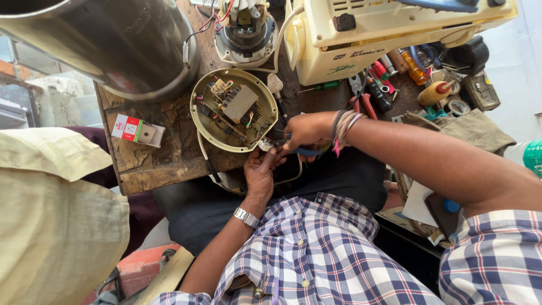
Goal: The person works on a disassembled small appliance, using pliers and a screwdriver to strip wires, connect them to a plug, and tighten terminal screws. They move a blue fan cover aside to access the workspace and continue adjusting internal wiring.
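My right hand (307,133) grips blue-handled pliers (305,151); my left hand (261,169) pinches the small white connector (265,145) near the round cream open appliance base (233,109). A slip could tear wires.

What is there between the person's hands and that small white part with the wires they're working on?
Nothing visible. The right hand holds a blue-handled tool at the small white part beside the round open casing, and the left hand touches it from below.

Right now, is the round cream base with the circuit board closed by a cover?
No, the round cream base lies open, with its circuit board and wires showing.
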Demonstrator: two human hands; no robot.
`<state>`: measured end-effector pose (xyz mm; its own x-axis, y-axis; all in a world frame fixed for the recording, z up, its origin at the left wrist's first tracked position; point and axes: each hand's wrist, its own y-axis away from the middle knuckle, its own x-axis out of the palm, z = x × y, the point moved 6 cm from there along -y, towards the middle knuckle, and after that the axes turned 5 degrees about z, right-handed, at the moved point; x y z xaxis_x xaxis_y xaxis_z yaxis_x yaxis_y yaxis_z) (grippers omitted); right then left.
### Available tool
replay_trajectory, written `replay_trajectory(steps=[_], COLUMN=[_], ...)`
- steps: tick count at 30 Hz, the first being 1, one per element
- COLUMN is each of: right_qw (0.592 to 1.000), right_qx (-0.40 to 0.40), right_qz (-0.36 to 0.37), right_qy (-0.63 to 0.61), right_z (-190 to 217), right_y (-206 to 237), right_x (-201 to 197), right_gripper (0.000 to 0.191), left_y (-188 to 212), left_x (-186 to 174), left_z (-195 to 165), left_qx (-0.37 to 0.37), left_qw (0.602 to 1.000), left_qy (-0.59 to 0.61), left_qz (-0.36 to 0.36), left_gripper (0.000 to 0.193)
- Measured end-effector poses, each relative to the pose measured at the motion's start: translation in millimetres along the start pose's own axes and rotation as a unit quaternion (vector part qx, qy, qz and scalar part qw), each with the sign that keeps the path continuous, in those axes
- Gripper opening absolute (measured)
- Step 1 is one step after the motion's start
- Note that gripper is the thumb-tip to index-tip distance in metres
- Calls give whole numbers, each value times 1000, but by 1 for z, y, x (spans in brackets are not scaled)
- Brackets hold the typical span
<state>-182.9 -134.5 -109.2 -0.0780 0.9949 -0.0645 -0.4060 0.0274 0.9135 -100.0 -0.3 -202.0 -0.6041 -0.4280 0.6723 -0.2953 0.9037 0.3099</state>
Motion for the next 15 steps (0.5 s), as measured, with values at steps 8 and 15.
replay_trajectory(steps=[8, 15], right_qw=[990, 999], right_qx=[-17, -25], right_qz=[3, -29], right_qy=[-140, -27], right_z=[-32, -28], right_y=[1, -3], right_x=[17, 11], right_gripper=[45, 43], left_y=[0, -1], left_x=[-3, -5], left_z=[1, 6], left_qx=[-10, -20], left_qw=[1000, 1000], left_qy=[-7, 4], left_qz=[10, 23], left_gripper=[34, 32])
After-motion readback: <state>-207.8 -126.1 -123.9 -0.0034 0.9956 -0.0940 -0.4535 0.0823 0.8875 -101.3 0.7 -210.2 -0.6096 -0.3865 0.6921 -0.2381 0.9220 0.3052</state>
